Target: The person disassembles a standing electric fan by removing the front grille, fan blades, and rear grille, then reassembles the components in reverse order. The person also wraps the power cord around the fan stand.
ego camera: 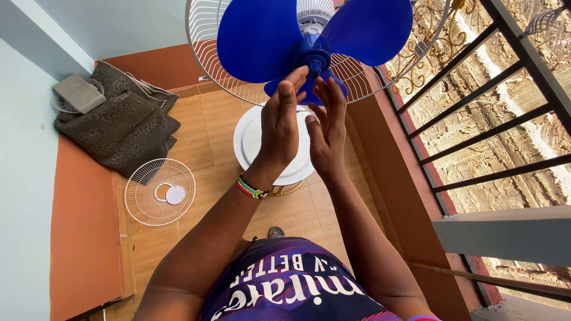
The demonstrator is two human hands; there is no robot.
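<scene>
Both hands (pixel 303 128) at blue fan hub (pixel 311 54)

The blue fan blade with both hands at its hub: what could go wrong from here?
1. The left hand and right hand reach the hub of the blue fan blade with fingertips only; the blade could turn or slip.
2. The front guard lies on the floor, so the blade is uncovered and fingers could be struck.
3. The fan stands close to the open railing; a hard push might tip it on its white base.
</scene>
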